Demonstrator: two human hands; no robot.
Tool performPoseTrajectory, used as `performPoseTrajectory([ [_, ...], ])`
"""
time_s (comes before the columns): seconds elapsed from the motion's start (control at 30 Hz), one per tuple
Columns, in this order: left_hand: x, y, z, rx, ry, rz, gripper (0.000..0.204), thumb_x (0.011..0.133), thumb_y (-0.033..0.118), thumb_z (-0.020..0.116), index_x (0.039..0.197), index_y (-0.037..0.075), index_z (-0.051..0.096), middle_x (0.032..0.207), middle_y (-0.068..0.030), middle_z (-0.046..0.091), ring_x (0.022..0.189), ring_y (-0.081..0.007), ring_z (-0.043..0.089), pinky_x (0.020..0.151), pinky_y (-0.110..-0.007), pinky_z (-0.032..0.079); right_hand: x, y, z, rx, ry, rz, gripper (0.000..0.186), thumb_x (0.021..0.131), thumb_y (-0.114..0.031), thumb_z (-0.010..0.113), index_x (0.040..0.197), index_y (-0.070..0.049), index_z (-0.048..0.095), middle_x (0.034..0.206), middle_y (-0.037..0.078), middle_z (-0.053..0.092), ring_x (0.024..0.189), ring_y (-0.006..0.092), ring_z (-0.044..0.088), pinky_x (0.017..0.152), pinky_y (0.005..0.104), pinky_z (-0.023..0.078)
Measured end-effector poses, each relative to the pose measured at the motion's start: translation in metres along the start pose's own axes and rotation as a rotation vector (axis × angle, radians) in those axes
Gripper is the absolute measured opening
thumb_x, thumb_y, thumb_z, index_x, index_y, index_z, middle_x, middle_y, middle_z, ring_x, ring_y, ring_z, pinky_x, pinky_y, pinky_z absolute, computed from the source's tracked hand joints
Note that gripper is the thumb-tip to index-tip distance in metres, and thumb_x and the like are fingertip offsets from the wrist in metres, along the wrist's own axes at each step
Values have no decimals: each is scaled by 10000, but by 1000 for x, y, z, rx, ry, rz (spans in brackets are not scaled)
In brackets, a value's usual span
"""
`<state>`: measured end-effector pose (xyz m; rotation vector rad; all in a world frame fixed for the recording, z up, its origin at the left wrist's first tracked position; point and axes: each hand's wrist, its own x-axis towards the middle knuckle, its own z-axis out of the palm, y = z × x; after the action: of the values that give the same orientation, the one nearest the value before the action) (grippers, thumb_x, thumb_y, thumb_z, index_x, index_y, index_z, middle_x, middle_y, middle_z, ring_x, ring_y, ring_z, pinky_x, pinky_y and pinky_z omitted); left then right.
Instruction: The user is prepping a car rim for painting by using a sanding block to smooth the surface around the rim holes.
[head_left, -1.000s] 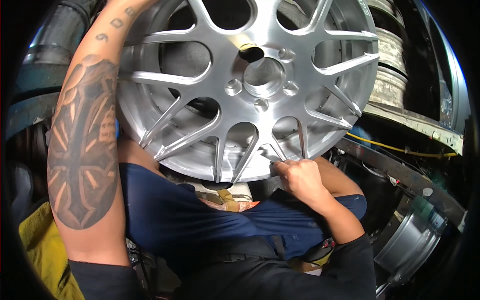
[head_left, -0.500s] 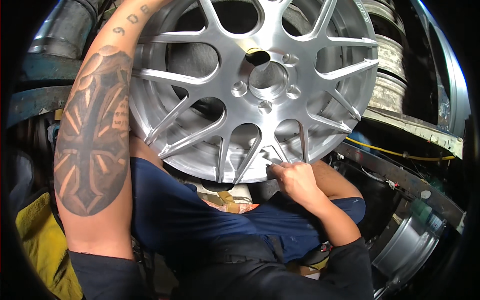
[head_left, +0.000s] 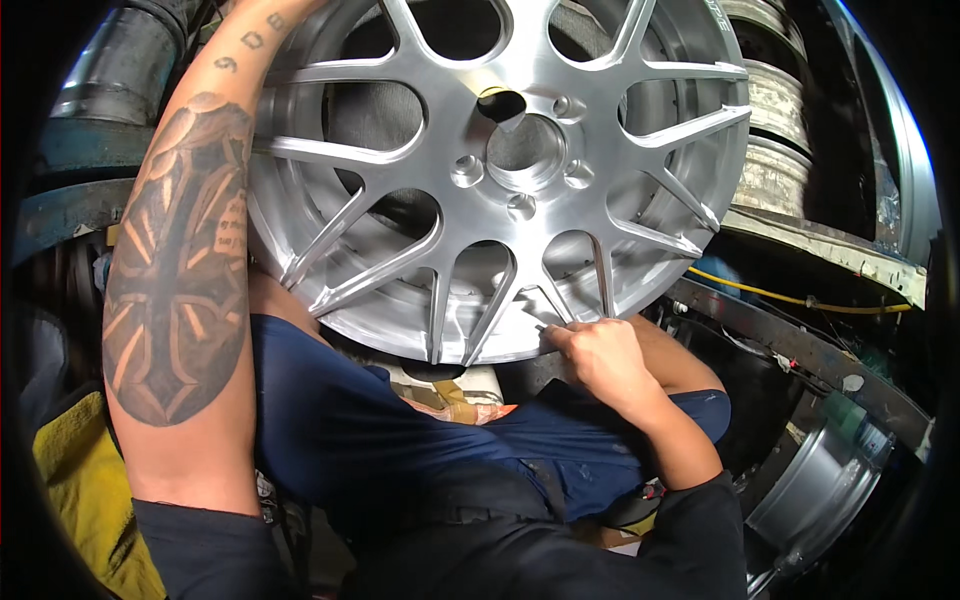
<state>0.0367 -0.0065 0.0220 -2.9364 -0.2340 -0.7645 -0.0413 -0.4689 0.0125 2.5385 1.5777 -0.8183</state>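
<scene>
A large silver multi-spoke wheel rim rests against my thighs, its face toward me. My left forearm runs up along the rim's left side, and the hand itself is beyond the top edge of the picture. At the bottom of the rim is my right hand, its fingers curled and pinched together at the outer lip. A small dark tip shows at those fingertips, too little of it to name. Round the round centre bore sit several bolt holes, and a dark opening lies just above it.
Several dirty wheel rims are stacked at the far right, above a worn metal ledge. A yellow hose crosses below it. Another silver rim lies lower right. A yellow cloth hangs at the lower left.
The wheel rim has shifted slightly left and up in the picture, along with my left forearm. My right hand appears slightly farther right along the lower lip, fingers still pinched.
</scene>
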Motion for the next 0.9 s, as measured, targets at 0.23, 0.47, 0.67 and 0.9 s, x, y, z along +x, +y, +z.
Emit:
performPoseTrajectory([
  [0.23,14,29,-28,-348,-202,-503,493,1008,524,425,1244,157,656,1158,-171,678,1054,-393,653,936,-475,492,-4,-1,-5,-40,-43,45,128,755,-94,605,867,-73,663,699,93,649,655,262,682,618,388,518],
  [0.47,10,27,-26,-270,-141,-469,579,1000,593,390,1136,114,686,1123,-187,686,1064,-400,648,928,-484,487,-6,-6,-1,-60,-5,79,94,744,-110,615,822,-62,635,709,90,658,684,251,691,648,375,517],
  [0.67,11,20,-17,-166,-129,-407,537,1014,549,377,1173,125,665,1082,-161,693,1029,-396,658,892,-485,508,-2,-8,3,-45,22,30,64,748,-119,604,791,-78,628,716,99,661,653,267,687,612,396,528],
  [0.9,11,27,-16,-272,-93,-496,555,1004,584,384,1113,131,686,1082,-168,698,1031,-397,658,901,-487,502,-3,-4,-7,-44,-32,126,70,764,-118,600,783,-54,621,707,120,651,650,289,687,589,395,539],
])
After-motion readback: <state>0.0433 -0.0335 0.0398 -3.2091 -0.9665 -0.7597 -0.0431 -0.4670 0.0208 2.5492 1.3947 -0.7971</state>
